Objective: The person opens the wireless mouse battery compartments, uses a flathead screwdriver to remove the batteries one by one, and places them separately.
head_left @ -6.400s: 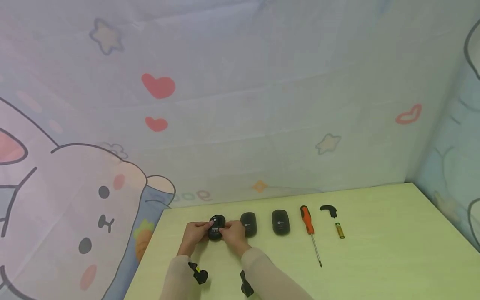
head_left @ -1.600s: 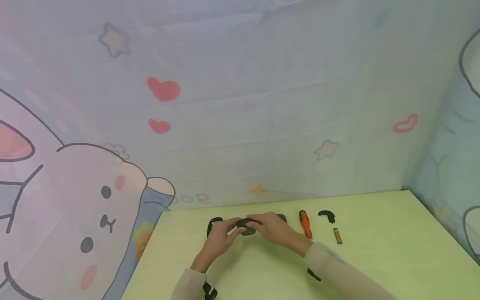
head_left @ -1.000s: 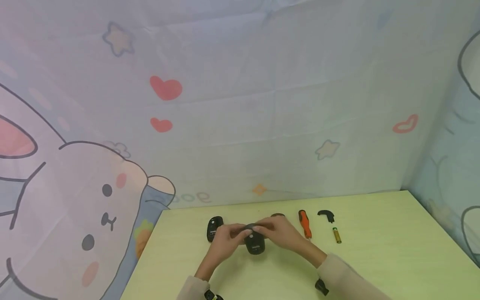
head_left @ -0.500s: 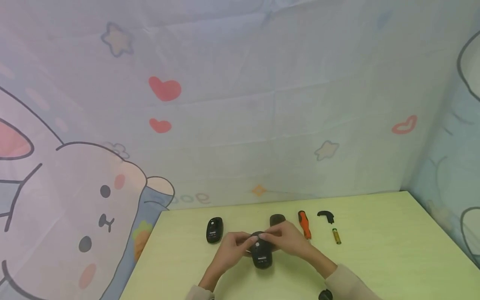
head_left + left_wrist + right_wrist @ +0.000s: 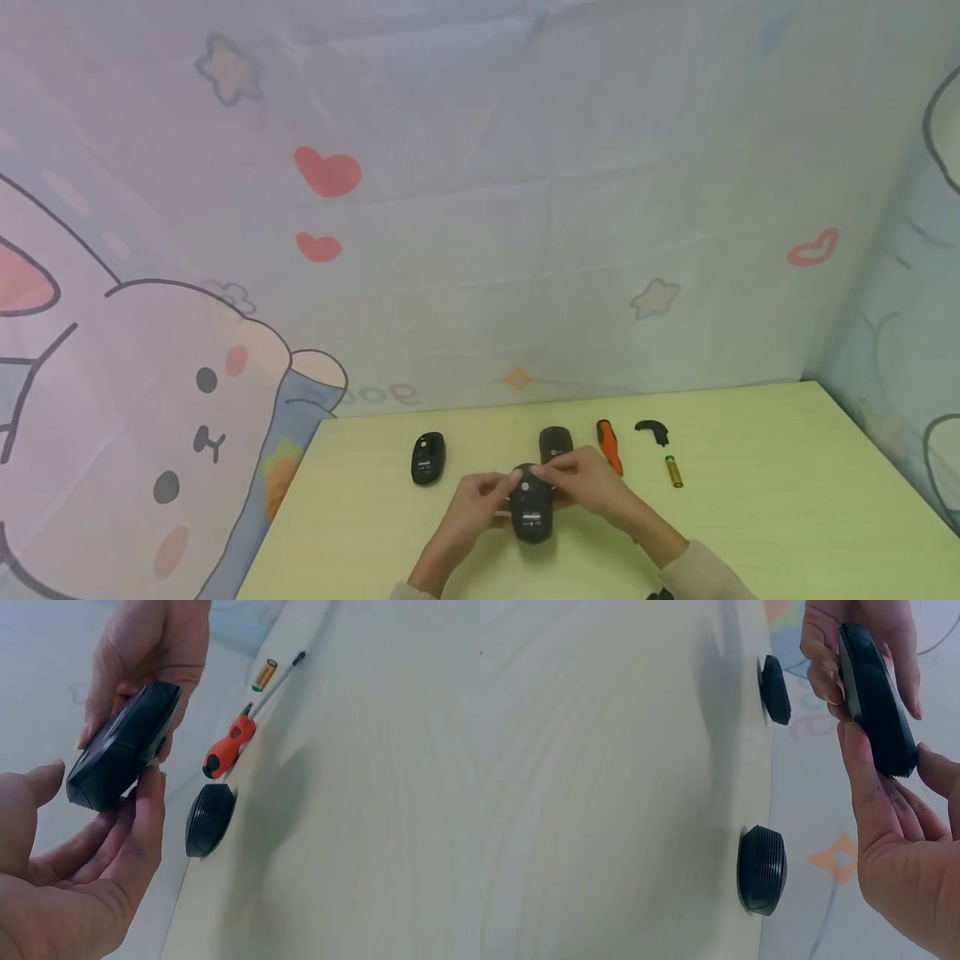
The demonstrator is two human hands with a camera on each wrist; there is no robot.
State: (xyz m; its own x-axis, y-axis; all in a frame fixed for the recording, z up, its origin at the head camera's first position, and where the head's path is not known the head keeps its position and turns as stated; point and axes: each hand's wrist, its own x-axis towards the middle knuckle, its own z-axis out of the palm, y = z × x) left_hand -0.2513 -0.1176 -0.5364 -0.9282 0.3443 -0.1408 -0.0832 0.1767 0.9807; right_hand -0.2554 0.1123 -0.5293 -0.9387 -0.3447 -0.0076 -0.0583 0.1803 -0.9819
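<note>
A black computer mouse [image 5: 532, 512] is held up above the table, its labelled underside facing me. My left hand [image 5: 472, 508] pinches its far left corner, thumb on the underside and fingers beneath. On the far right corner my right hand [image 5: 600, 483] grips it the same way. Both wrist views show this mouse [image 5: 124, 750] edge-on between the fingertips, raised off the tabletop. To the left, a second mouse [image 5: 428, 458] lies underside up. A third mouse [image 5: 555, 442] sits top up behind the right hand, its near end partly covered by that hand.
Right of the mice lies an orange and black screwdriver [image 5: 610, 447], its shaft hidden behind the right hand in the head view. Farther right are a black curved piece [image 5: 652, 431] and a battery [image 5: 673, 472]. A printed cloth backdrop [image 5: 480, 250] rises behind the table.
Both hands have left the left mouse, which now lies alone. The middle mouse has been picked up, turned underside toward me and brought closer and slightly right.
</note>
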